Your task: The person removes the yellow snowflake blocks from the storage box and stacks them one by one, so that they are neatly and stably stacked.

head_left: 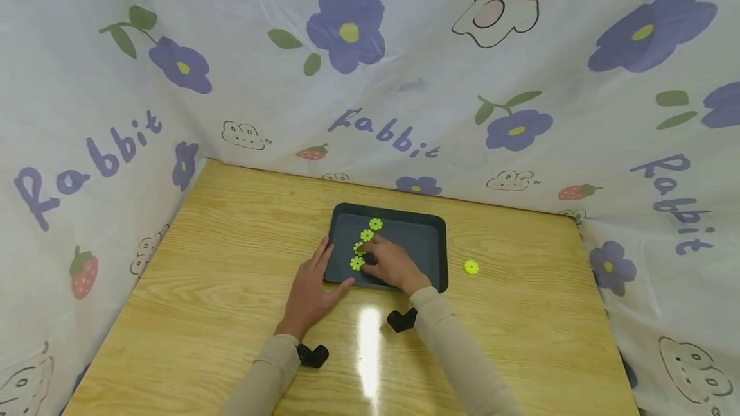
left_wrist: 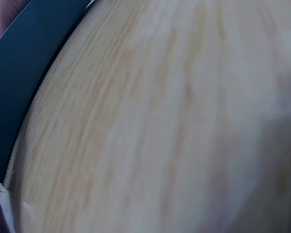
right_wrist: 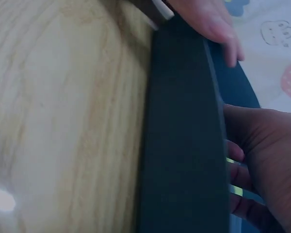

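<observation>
Several small yellow-green notched discs (head_left: 376, 224) lie in a slanting line in the left half of a dark rectangular tray (head_left: 410, 236). My right hand (head_left: 393, 263) reaches over the tray's near rim. Its fingertips touch a disc (head_left: 359, 248) in that line and partly cover it, while the thumb is beside the nearest disc (head_left: 356, 264). In the right wrist view, green shows between the fingers of the right hand (right_wrist: 274, 160), behind the tray wall (right_wrist: 184, 136). My left hand (head_left: 309, 294) rests at the tray's left near corner, fingers extended along the rim.
One more yellow-green disc (head_left: 471, 267) lies on the wooden table (head_left: 520, 313), right of the tray. Printed fabric (head_left: 405, 95) hangs behind the table and at both sides. Black wrist devices (head_left: 314, 356) sit at both cuffs.
</observation>
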`<state>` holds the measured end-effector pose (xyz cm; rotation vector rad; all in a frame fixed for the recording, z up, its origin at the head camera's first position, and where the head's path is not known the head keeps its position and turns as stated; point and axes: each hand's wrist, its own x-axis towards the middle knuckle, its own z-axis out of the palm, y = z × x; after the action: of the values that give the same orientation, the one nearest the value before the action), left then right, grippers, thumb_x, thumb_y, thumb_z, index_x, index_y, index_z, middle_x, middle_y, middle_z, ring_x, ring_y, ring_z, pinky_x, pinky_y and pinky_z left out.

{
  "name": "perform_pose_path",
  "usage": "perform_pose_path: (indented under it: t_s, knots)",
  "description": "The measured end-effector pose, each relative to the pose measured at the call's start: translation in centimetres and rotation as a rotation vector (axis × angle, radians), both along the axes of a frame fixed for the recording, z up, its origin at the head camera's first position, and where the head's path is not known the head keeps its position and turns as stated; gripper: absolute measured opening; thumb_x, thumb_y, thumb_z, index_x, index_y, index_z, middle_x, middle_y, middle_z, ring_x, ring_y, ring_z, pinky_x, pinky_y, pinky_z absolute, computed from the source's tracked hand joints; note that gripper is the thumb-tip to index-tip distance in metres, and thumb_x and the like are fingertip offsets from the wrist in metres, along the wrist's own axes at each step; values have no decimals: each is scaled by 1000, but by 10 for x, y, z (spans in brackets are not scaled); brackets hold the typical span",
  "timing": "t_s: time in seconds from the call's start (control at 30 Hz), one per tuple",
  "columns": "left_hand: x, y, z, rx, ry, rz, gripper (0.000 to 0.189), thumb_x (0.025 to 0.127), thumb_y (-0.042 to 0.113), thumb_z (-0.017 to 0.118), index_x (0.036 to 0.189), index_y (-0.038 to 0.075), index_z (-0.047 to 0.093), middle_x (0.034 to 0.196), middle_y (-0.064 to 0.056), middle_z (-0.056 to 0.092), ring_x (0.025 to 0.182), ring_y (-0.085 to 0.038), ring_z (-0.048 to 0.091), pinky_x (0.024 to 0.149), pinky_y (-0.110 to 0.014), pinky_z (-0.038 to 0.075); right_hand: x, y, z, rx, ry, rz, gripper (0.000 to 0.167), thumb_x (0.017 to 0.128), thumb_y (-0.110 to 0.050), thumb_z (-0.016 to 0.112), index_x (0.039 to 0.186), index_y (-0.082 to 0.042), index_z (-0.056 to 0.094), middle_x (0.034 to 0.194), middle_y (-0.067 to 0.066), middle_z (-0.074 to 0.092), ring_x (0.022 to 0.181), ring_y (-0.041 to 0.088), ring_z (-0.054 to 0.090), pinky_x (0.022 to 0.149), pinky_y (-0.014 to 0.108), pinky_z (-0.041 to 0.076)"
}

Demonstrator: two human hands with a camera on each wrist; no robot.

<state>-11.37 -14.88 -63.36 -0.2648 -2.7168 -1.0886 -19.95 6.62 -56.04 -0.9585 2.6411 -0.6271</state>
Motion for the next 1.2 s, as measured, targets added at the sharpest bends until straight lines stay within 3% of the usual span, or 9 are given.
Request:
perform_pose_path:
  t_s: [0.33, 0.83, 1.2]
  knots:
    - [1, 0, 1, -1, 18, -3, 88, 95, 55, 69, 162, 9, 35, 173, 3, 17, 145, -36, 42, 116, -59, 35, 2, -10, -8, 80, -3, -25, 45, 95, -30, 79, 137, -16, 69, 127, 6, 64, 108, 20, 66, 89, 41, 58]
    - [0, 0, 3, -7, 18, -3, 88, 95, 55, 69, 162, 8, 36, 173, 2, 18, 145, -35, 43, 116, -58, 36, 3, -8, -8, 49, -11, 3, 40, 97, -29, 76, 134, -18, 72, 119, 4, 66, 98, 17, 64, 79, 35, 57]
    - [1, 0, 5, -5, 43, 0, 88, 94, 55, 70, 160, 7, 38, 172, -1, 21, 143, -36, 44, 114, -60, 38, 2, -9, -8, 29, -22, -27, 38, 95, -28, 79, 130, -14, 73, 129, 6, 65, 115, 22, 65, 95, 43, 57]
